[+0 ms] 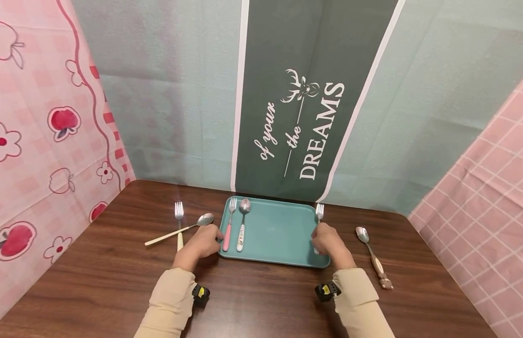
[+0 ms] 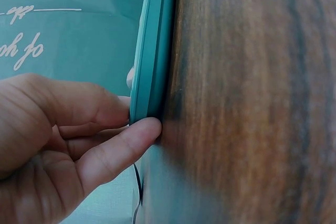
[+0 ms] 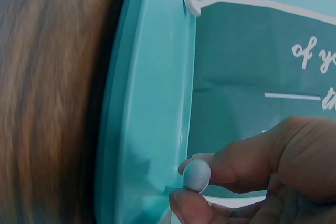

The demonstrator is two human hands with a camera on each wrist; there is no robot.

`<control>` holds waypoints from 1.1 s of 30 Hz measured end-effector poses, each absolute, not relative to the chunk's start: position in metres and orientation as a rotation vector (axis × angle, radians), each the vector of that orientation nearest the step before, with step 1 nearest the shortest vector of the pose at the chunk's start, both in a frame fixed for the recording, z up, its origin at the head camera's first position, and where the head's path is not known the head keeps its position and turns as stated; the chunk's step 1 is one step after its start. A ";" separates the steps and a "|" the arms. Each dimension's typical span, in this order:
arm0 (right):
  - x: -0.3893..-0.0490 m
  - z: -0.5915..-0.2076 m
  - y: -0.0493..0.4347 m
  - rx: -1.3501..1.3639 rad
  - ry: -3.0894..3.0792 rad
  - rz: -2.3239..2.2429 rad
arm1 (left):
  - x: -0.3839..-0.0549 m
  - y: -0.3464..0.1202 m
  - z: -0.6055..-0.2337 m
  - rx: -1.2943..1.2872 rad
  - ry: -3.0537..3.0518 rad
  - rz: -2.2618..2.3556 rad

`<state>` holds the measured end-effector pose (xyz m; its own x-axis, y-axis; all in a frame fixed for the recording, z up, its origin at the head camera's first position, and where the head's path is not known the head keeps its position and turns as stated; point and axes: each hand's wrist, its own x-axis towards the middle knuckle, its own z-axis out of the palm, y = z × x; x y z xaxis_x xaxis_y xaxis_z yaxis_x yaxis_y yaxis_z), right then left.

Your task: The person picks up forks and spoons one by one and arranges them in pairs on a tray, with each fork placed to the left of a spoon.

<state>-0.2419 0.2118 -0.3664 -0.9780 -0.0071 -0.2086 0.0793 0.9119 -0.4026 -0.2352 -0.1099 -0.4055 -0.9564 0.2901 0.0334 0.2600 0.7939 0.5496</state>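
Observation:
A teal tray point(image 1: 278, 234) lies on the table. My left hand point(image 1: 205, 241) pinches the tray's left edge near its front corner, fingertips on one side of the rim and thumb point(image 2: 139, 132) on the other. At the tray's right side my right hand point(image 1: 326, 238) pinches a fork point(image 1: 319, 212) by its pale handle point(image 3: 197, 176); the tines point to the back and the hand hides part of the handle. On the tray's left part, a pink-handled fork point(image 1: 227, 234) and a spoon with a white patterned handle point(image 1: 241, 237) lie side by side.
Left of the tray, a spoon point(image 1: 173, 233) with a cream handle crosses a cream-handled fork point(image 1: 179, 212). A brown-handled spoon point(image 1: 376, 265) lies on the wooden table point(image 1: 261, 300) to the right. Cloth curtains point(image 1: 181, 117) hang behind and at both sides.

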 end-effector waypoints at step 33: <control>-0.249 -0.386 0.128 -0.259 2.843 -0.759 | -0.235 -0.117 -0.407 0.624 2.943 0.933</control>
<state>-0.2487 0.1278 -0.3856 -0.9673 -0.2150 -0.1348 -0.1192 0.8539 -0.5067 -0.2353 -0.1171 -0.4071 -0.9216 0.3675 0.1250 0.3725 0.7463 0.5516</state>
